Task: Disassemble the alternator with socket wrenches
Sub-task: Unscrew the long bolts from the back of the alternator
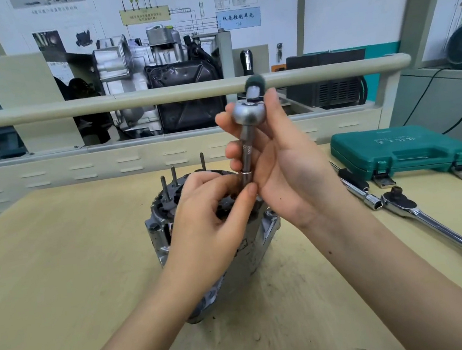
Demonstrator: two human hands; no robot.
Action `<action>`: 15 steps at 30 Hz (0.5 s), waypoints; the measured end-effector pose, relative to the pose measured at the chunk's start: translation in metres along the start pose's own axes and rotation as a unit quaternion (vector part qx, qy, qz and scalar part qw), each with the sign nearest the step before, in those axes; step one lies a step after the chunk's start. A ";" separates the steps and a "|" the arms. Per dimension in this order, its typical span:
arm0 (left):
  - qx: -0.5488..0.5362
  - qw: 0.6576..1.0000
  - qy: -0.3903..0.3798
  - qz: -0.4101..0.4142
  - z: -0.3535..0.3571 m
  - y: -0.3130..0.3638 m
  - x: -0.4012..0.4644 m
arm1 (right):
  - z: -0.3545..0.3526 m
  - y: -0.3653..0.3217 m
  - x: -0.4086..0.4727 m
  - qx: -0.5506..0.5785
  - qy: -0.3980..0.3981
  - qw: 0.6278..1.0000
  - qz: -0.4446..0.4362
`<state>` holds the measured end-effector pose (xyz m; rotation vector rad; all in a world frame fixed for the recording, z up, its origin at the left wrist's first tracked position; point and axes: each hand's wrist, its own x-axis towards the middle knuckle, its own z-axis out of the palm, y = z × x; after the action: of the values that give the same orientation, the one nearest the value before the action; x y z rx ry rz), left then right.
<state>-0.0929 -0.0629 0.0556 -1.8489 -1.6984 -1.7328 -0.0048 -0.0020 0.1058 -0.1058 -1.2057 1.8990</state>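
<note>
On the bench (63, 280), the alternator (218, 251) stands nearest us with its studs pointing up. Directly above the alternator, our left hand (209, 220) pinches the socket (247, 179) between thumb and fingers, while our right hand (286, 168) has its fingers curled round the extension bar (247, 150) of the small ratchet (248, 111), held upright. We judge the step to be fitting or swapping the socket: we should keep the bar steady, press the socket squarely onto the drive, then seat it fully over the fastener before turning. To the right of the alternator lie a red-handled ratchet (431, 224) and a second extension with socket (361, 191), and beyond them a closed green tool case (403, 152). Behind the alternator, a beige rail (129, 98) fronts a cutaway engine display (155, 77) and wall charts (238, 18).
</note>
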 end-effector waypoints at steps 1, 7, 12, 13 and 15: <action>0.001 1.000 -0.002 0.002 0.000 0.000 0.000 | 0.001 -0.001 0.000 0.004 -0.001 1.000 0.004; 0.014 1.000 0.022 0.006 0.001 0.000 0.001 | 0.000 -0.001 -0.003 0.003 -0.009 1.000 -0.001; 0.014 0.999 0.039 -0.005 0.002 -0.001 0.000 | 0.000 0.000 -0.003 0.022 0.000 1.000 -0.021; 0.014 0.999 0.040 -0.007 0.002 -0.001 0.000 | 0.000 0.000 -0.003 0.020 -0.002 1.000 -0.024; 0.018 0.999 0.042 -0.008 0.003 0.000 0.000 | 0.000 0.000 -0.003 0.004 -0.004 1.000 -0.018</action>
<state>-0.0916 -0.0606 0.0547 -1.7283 -1.7054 -1.7476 -0.0028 -0.0046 0.1051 -0.0703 -1.1978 1.8741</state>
